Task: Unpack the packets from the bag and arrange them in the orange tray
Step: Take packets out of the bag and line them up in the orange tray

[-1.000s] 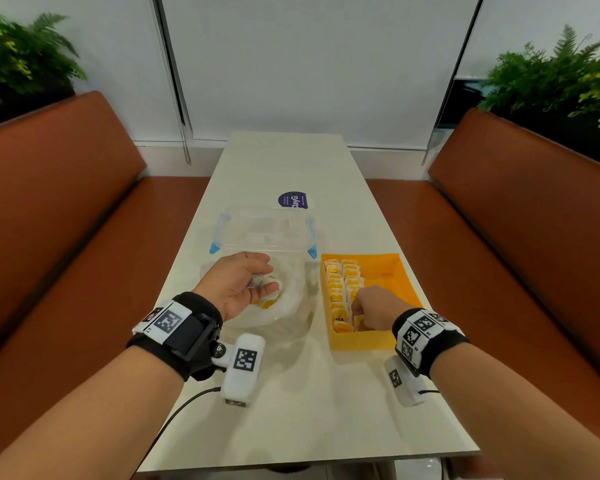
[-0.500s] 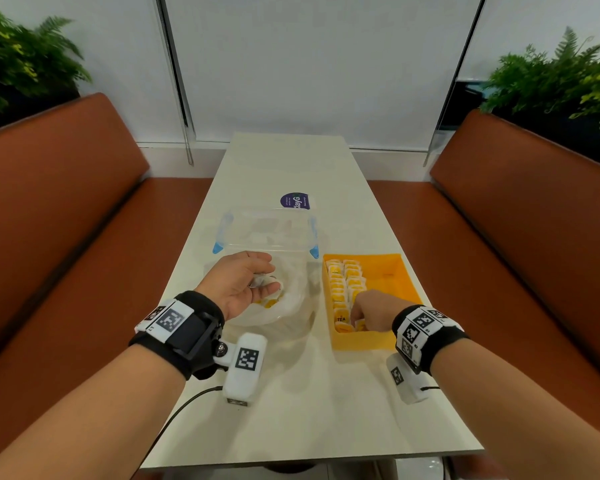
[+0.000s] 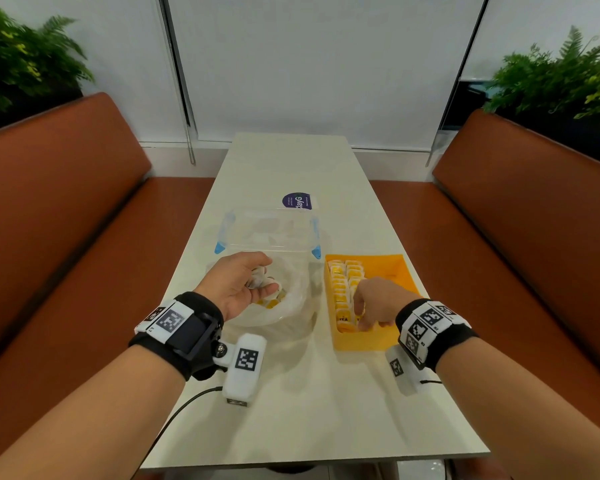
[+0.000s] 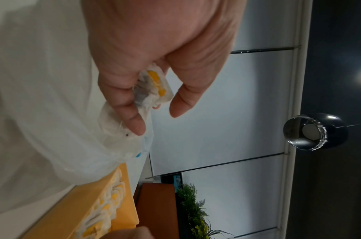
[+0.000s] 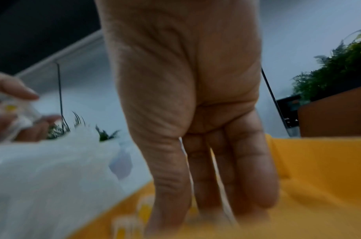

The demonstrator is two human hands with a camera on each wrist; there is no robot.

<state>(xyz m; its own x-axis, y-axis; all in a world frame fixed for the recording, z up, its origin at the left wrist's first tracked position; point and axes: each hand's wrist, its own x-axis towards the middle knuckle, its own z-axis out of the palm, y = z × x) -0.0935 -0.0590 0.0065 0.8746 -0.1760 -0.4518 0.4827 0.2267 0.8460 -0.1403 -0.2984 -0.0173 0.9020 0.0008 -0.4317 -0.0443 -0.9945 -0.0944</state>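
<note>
At the near end of the table (image 3: 326, 393), your left hand (image 3: 238, 284) is gripping packets (image 4: 155, 85) above the bag (image 3: 291, 306) as stock, while your right hand (image 3: 378, 301) fingers are reaching down, seating one in the orange tray (image 3: 364, 341).

Surface: a long, pale table (image 3: 312, 410) between two brown benches.
Near left: a clear plastic bag (image 3: 291, 306) lies crumpled on the top, with yellow packets showing through it.
Behind the bag: a clear container (image 3: 267, 230) with blue corner clips.
Right of the bag: an orange tray (image 3: 364, 341), just beside it, flat on the top.
Farther back: a dark purple round sticker (image 3: 297, 200).
</note>
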